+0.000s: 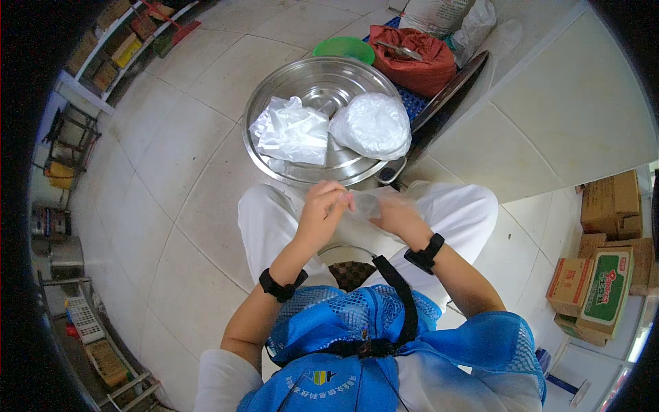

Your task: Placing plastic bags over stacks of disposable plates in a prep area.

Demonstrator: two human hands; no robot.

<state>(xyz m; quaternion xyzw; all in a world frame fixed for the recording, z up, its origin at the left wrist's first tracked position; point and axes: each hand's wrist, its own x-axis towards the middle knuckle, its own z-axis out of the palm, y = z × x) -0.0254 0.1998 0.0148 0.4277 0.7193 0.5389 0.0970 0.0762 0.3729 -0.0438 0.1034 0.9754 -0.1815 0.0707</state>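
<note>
Above my lap, my left hand [325, 206] pinches one side of a clear plastic bag [364, 205] between thumb and fingers. My right hand [399, 213], blurred by motion, is at the bag's other side; its grip is not clear. Just beyond my knees a wide round steel basin [249, 139] rests low down. Inside it, on the left, lies a stack of folded white plastic bags [293, 131]. A rounded clear plastic bag with whitish contents [371, 126] sits on the right side of the basin.
Behind the basin are a green bowl [345, 49] and an open red woven sack [412, 62] with a metal scoop on it. A tiled wall [535, 113] rises at right, with cardboard boxes [610, 203] beyond. Shelves [92, 92] stand at far left.
</note>
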